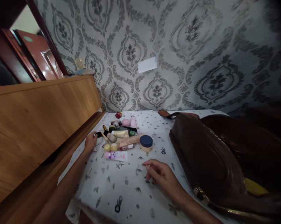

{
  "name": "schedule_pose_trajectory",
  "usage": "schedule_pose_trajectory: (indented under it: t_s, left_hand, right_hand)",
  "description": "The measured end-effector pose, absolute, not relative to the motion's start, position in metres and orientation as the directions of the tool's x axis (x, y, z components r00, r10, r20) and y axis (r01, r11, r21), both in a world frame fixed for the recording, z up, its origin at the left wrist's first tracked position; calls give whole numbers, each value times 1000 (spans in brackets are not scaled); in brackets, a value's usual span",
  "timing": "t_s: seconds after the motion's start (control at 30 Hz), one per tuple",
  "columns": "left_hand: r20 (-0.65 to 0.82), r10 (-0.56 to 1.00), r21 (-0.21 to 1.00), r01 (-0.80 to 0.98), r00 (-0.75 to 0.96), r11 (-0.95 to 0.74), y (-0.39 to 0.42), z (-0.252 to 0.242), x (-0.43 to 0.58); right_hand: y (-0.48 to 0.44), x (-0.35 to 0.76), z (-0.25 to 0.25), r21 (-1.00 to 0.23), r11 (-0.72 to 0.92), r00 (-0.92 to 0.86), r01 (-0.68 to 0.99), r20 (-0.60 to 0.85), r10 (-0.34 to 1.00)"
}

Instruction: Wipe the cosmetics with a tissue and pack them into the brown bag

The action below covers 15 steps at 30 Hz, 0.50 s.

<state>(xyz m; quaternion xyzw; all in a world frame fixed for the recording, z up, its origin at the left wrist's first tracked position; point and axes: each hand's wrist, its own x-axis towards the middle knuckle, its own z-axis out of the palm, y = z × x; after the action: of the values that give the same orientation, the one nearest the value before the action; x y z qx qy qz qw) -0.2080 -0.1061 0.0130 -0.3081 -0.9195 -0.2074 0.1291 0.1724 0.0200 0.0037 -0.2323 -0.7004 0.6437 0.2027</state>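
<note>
At the left edge of a group of cosmetics, my left hand (91, 141) has its fingers closed on a small round black-topped container (98, 134); its lower part is hard to make out. My right hand (160, 174) hovers over or rests on the patterned cloth, fingers loosely curved and apart, holding nothing visible. Nearest to it stands a jar with a dark blue lid (146, 141). Between the hands lie a pink and purple printed tube (116, 156), a long beige tube (131, 140), a cream tube (120, 133) and two small yellow-lidded pots (111, 147).
A large brown leather bag (198, 152) lies unzipped on the right, something yellow (254, 186) inside. Farther back are a pink egg-shaped item (126, 122), a pale pink bottle (133, 121) and a red item (118, 115). A wooden board (47, 118) borders the left side.
</note>
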Motion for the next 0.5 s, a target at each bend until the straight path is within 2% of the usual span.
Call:
schedule_pose_trajectory:
  t_s: [0.1, 0.2, 0.37, 0.5]
  left_hand:
    - [392, 537, 218, 643, -747, 734, -93, 31, -208]
    - [373, 646, 110, 723, -666, 682, -61, 52, -209]
    - [227, 824, -63, 836, -520, 545, 7, 71, -214]
    - [56, 897, -137, 887, -438, 442, 46, 77, -227]
  right_hand:
    - [20, 172, 2, -997, 41, -813, 69, -32, 581]
    - [21, 171, 2, -996, 37, -814, 77, -41, 579]
    - [19, 172, 2, -994, 20, -814, 105, -74, 577]
    - [17, 173, 3, -995, 49, -822, 88, -45, 567]
